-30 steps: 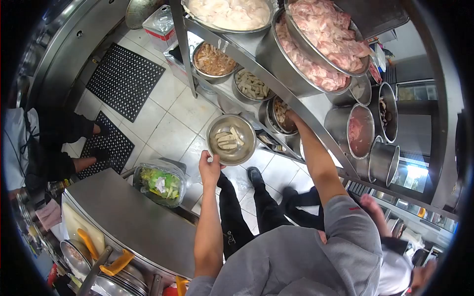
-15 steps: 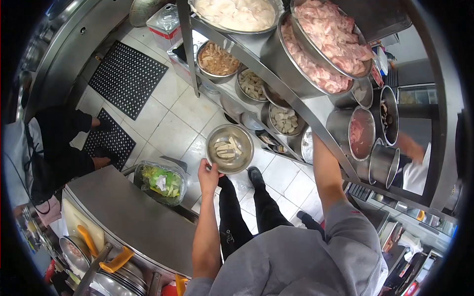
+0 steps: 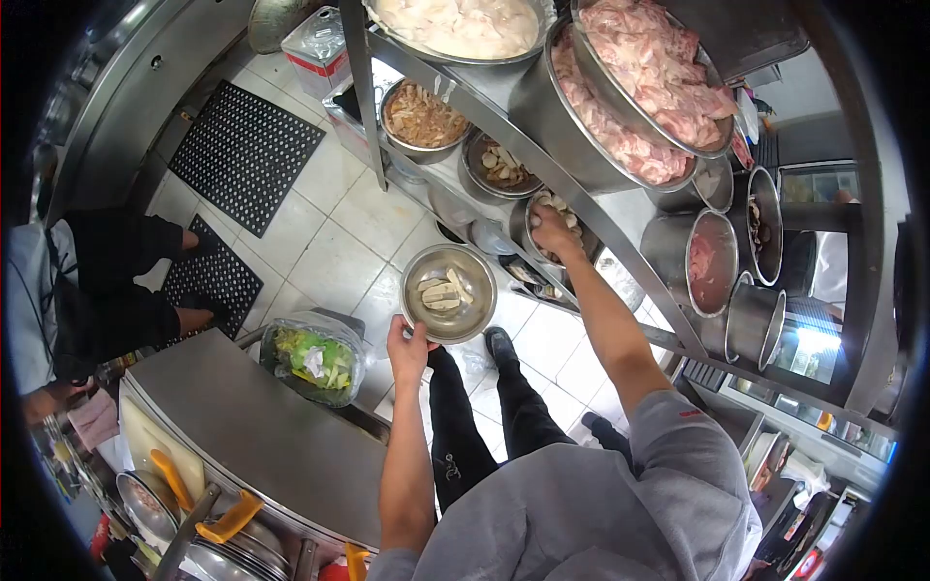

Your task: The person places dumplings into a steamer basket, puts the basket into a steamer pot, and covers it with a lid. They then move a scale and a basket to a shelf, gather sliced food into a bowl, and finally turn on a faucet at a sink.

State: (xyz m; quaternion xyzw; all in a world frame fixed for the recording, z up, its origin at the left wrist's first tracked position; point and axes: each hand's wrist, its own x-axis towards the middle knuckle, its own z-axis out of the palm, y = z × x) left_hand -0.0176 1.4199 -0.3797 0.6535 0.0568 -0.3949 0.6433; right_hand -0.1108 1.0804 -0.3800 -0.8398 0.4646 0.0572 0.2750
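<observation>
My left hand (image 3: pixel 409 351) is closed on the near rim of a steel bowl (image 3: pixel 475 320), held above the floor. Several pale, cream-coloured strips (image 3: pixel 444 293) lie in its bottom. My right hand (image 3: pixel 555 232) reaches under the upper shelf into another steel bowl (image 3: pixel 523 230), where pale slices (image 3: pixel 554 201) show around it. Its fingertips are down among those slices, so their grip is hidden. Beside that bowl sits a steel bowl of mixed pale and brown pieces (image 3: pixel 504 167), and past it a bowl of shredded light-brown food (image 3: pixel 424 114).
The upper shelf's steel edge (image 3: pixel 620 232) runs above my right forearm. Large pots of raw meat (image 3: pixel 659 73) stand on it. A lined bin with green scraps (image 3: pixel 315 358) is beside a steel counter (image 3: pixel 252 416). Another person's legs (image 3: pixel 126 261) are at left, near black mats (image 3: pixel 247 155).
My right hand has come into view and gone into the bowl of slices. A bowl of mixed pieces now shows where strips lay on the lower shelf. A person's arm at right has gone.
</observation>
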